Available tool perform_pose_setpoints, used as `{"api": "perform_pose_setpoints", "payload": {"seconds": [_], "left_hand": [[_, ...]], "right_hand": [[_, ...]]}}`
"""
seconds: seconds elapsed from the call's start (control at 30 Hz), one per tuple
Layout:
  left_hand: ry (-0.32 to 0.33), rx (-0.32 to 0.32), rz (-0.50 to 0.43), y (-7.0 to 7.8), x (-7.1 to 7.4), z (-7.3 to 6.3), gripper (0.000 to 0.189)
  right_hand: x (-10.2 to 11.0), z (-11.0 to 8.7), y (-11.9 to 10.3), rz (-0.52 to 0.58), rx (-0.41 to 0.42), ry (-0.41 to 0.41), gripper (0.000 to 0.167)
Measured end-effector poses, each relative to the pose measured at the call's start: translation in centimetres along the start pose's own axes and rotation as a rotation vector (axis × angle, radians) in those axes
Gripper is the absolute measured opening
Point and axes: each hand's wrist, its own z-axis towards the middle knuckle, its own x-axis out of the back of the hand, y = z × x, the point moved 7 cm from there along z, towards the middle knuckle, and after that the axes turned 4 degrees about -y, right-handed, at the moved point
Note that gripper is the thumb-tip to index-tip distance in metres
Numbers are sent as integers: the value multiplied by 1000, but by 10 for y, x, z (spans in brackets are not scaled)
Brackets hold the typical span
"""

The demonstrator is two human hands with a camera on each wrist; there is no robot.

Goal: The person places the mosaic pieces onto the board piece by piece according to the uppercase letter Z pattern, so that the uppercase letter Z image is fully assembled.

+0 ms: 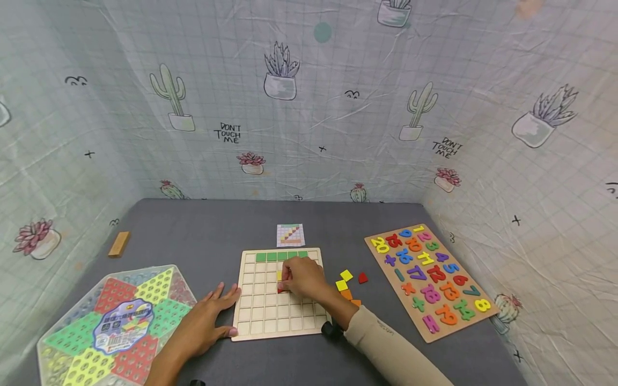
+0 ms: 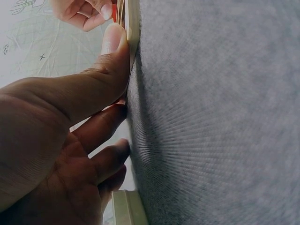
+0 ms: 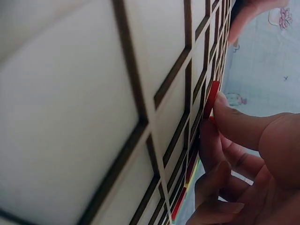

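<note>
A wooden grid board (image 1: 256, 316) lies on the grey table, with green square tiles (image 1: 272, 257) along its far row. Over the middle of the board, my right hand (image 1: 303, 276) pinches a red tile (image 3: 212, 99) between thumb and finger, tilted against the grid. A yellow tile (image 1: 279, 275) shows beside the fingers; other tiles there are partly hidden by the hand. My left hand (image 1: 205, 321) has its fingers spread, and its thumb (image 2: 112, 42) and fingertips touch the board's left edge. Beyond the board lies a small pattern card (image 1: 291, 236) with a coloured design.
Loose yellow tiles (image 1: 346, 275), orange tiles (image 1: 346, 294) and a red piece (image 1: 363, 277) lie right of the board. Farther right is a number puzzle board (image 1: 410, 300). A hexagonal Chinese checkers box (image 1: 125, 321) stands at left, with a wooden block (image 1: 119, 244) behind it.
</note>
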Motion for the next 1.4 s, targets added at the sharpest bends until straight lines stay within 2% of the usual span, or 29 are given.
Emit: {"api": "perform_pose_setpoints", "payload": {"seconds": [0.17, 0.33, 0.57, 0.87, 1.03, 1.13, 1.27, 1.4], "left_hand": [[-3, 1, 3, 0, 0, 0, 92], [-1, 0, 6, -2, -1, 0, 93], [8, -11, 5, -1, 0, 0, 92], [11, -5, 12, -2, 0, -1, 92], [7, -11, 3, -1, -1, 0, 92], [15, -5, 10, -1, 0, -1, 92], [24, -5, 16, 0, 2, -1, 92], [18, -16, 8, 2, 1, -1, 92]], "right_hand": [[-2, 0, -1, -13, -1, -6, 30], [-5, -5, -5, -41, 32, -54, 29], [-3, -5, -6, -84, 29, 34, 26], [-4, -2, -6, -92, 36, 0, 29], [0, -6, -6, -78, 23, -16, 24], [2, -8, -5, -62, 24, 1, 25], [1, -8, -5, -46, 56, 30, 26], [3, -10, 0, 2, 83, 21, 27]]}}
